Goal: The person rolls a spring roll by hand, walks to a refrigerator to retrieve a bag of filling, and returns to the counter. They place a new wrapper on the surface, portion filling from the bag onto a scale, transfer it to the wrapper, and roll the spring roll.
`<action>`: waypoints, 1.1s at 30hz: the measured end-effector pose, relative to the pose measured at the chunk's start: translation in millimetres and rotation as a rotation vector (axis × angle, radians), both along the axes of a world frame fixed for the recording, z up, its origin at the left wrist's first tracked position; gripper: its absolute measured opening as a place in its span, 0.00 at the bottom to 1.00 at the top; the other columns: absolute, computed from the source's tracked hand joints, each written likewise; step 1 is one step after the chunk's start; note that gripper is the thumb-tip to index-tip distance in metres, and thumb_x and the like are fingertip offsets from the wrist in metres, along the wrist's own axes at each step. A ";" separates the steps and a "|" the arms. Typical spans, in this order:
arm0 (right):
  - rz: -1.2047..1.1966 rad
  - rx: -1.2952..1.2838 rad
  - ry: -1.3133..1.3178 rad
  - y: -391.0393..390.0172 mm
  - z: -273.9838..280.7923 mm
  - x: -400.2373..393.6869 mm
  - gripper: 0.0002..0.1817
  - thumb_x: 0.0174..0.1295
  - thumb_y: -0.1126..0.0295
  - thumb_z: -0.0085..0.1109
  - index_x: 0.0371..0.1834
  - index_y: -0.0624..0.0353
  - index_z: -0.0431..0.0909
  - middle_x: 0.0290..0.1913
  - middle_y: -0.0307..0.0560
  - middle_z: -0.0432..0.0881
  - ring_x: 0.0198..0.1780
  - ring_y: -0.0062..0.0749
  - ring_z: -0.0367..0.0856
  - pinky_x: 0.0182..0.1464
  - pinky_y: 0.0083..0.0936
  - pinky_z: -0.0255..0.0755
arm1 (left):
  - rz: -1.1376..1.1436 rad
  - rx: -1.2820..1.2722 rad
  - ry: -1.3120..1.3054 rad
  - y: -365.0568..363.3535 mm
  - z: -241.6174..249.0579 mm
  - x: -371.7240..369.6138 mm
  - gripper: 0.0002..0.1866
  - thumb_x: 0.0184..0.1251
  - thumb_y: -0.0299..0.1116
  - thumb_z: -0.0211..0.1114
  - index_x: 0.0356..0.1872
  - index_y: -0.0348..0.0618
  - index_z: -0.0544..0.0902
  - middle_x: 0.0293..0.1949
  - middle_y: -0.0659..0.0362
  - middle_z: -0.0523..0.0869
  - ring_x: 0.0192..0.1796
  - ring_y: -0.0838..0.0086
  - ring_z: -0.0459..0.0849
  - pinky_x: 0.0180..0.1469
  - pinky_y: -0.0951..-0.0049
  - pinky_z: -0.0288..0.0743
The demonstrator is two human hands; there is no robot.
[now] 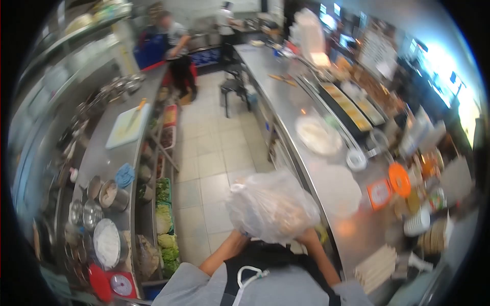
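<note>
You have a cloudy plastic bag [270, 206] held up in front of your apron [278, 255], at 5 o'clock from the middle of the view, with your left hand [239, 238] at its 7 o'clock edge and your right hand [308, 237] at its 5 o'clock edge; both hands seem to bear it, but the bag hides your fingers, so you cannot tell whether they are closed on the film or open beneath it. If the load sags to one side, the thin film could slip or tear, since the bag looks bulky and soft. A swing toward 3 o'clock could snag it on the rim of the table [278, 102] or brush the pale round sheet [334, 191] lying there. The bag also blocks your view of the floor [209, 168] just ahead, so the black stool [234, 92], between 11 and 12 o'clock from it, could catch your legs if you walked that way. Its pale brownish contents are too blurred to name, its underside is hidden, you cannot tell whether it touches the table, and dark lens corners cut off the outer edges
</note>
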State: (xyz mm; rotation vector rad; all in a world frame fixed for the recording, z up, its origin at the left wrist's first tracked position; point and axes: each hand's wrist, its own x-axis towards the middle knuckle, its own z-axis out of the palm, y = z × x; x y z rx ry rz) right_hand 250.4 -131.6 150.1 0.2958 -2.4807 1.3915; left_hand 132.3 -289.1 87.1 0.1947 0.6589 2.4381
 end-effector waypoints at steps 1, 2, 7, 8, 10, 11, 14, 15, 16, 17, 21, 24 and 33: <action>0.000 -0.366 0.077 -13.6 14.3 -5.7 0.38 0.50 0.54 0.67 0.62 0.60 0.65 0.60 0.49 0.70 0.64 0.42 0.65 0.66 0.39 0.58 | 0.017 0.091 -0.011 -12.1 -5.4 -7.9 0.27 0.65 0.29 0.60 0.63 0.39 0.61 0.56 0.55 0.73 0.54 0.69 0.76 0.56 0.68 0.75; -0.009 -0.740 0.122 -25.7 15.2 -6.0 0.42 0.49 0.52 0.68 0.64 0.61 0.63 0.61 0.47 0.69 0.65 0.39 0.65 0.66 0.38 0.59 | 0.020 0.177 -0.029 -16.6 -7.0 -18.6 0.27 0.65 0.29 0.60 0.63 0.39 0.61 0.56 0.55 0.73 0.54 0.68 0.76 0.56 0.68 0.75; 0.070 -1.075 -0.153 -30.8 -65.1 -46.5 0.41 0.52 0.53 0.66 0.67 0.58 0.59 0.63 0.45 0.67 0.65 0.37 0.65 0.66 0.40 0.61 | 0.566 -0.302 0.103 -45.0 75.2 2.3 0.35 0.63 0.28 0.62 0.68 0.39 0.53 0.60 0.54 0.69 0.58 0.68 0.73 0.57 0.68 0.74; 0.166 -1.412 -0.242 -33.3 -72.8 -53.9 0.41 0.53 0.54 0.66 0.68 0.56 0.58 0.64 0.47 0.68 0.65 0.41 0.66 0.67 0.43 0.61 | 0.573 -0.304 0.232 -49.7 80.8 4.2 0.40 0.60 0.28 0.65 0.68 0.39 0.50 0.61 0.54 0.67 0.60 0.68 0.71 0.59 0.68 0.72; 0.240 -1.488 -0.271 -41.7 -45.8 -76.2 0.30 0.64 0.54 0.53 0.65 0.58 0.62 0.60 0.45 0.70 0.61 0.35 0.70 0.65 0.36 0.64 | 0.583 -0.304 0.365 -61.9 80.2 -1.2 0.45 0.56 0.29 0.68 0.69 0.39 0.48 0.63 0.53 0.66 0.62 0.67 0.70 0.61 0.67 0.70; 0.292 -1.666 -0.361 -47.3 -35.3 -83.9 0.28 0.64 0.54 0.52 0.64 0.57 0.63 0.60 0.46 0.71 0.60 0.36 0.71 0.65 0.37 0.64 | 0.447 -0.251 0.434 -70.9 74.3 -7.3 0.46 0.52 0.29 0.71 0.69 0.38 0.50 0.62 0.54 0.67 0.62 0.67 0.69 0.63 0.67 0.67; 0.404 -1.911 -0.514 -69.2 -34.3 -88.8 0.27 0.64 0.54 0.52 0.63 0.55 0.66 0.59 0.48 0.73 0.60 0.38 0.72 0.65 0.39 0.64 | 0.241 -0.241 0.388 -77.3 50.2 -7.6 0.46 0.48 0.29 0.74 0.67 0.37 0.56 0.61 0.55 0.69 0.63 0.68 0.69 0.65 0.67 0.63; 0.463 -1.975 -0.574 -73.9 -36.6 -90.3 0.26 0.63 0.54 0.52 0.62 0.55 0.67 0.59 0.48 0.73 0.61 0.39 0.71 0.65 0.40 0.64 | 0.172 -0.278 0.277 -74.8 45.0 -3.1 0.44 0.47 0.30 0.74 0.66 0.37 0.59 0.60 0.55 0.70 0.62 0.68 0.69 0.65 0.68 0.62; 0.469 -1.972 -0.579 -76.2 -41.2 -95.2 0.26 0.63 0.54 0.52 0.62 0.55 0.67 0.59 0.48 0.73 0.61 0.39 0.71 0.65 0.40 0.64 | 0.179 -0.278 0.278 -72.0 42.3 0.0 0.44 0.47 0.30 0.74 0.66 0.37 0.59 0.60 0.55 0.70 0.62 0.68 0.69 0.65 0.68 0.62; 0.428 -1.911 -0.573 -79.8 -44.2 -102.3 0.28 0.61 0.54 0.55 0.62 0.54 0.66 0.59 0.48 0.73 0.61 0.40 0.71 0.66 0.41 0.63 | 0.308 -0.373 0.327 -69.6 43.4 3.5 0.42 0.47 0.31 0.74 0.64 0.37 0.62 0.58 0.56 0.71 0.61 0.69 0.69 0.64 0.68 0.62; 0.602 -1.741 -0.507 -87.4 -34.6 -109.9 0.32 0.56 0.55 0.61 0.63 0.54 0.66 0.59 0.46 0.74 0.60 0.41 0.71 0.65 0.41 0.63 | 0.515 -0.433 0.398 -96.5 50.3 -6.7 0.35 0.55 0.37 0.69 0.63 0.38 0.65 0.56 0.56 0.74 0.57 0.68 0.73 0.60 0.68 0.68; 0.515 -1.595 -0.579 -94.8 -28.7 -117.4 0.34 0.53 0.60 0.64 0.63 0.55 0.65 0.59 0.47 0.73 0.60 0.40 0.71 0.64 0.38 0.64 | 0.424 -0.238 0.222 -132.9 27.0 -26.2 0.31 0.62 0.42 0.63 0.63 0.39 0.65 0.57 0.55 0.74 0.56 0.66 0.75 0.58 0.66 0.72; 0.060 -0.363 -0.148 -107.8 -17.4 -110.0 0.18 0.59 0.73 0.57 0.53 0.66 0.72 0.47 0.43 0.78 0.49 0.23 0.75 0.54 0.22 0.67 | 0.490 -0.183 0.092 -132.2 -9.8 -8.1 0.26 0.71 0.43 0.51 0.64 0.41 0.63 0.61 0.50 0.70 0.60 0.60 0.73 0.59 0.58 0.73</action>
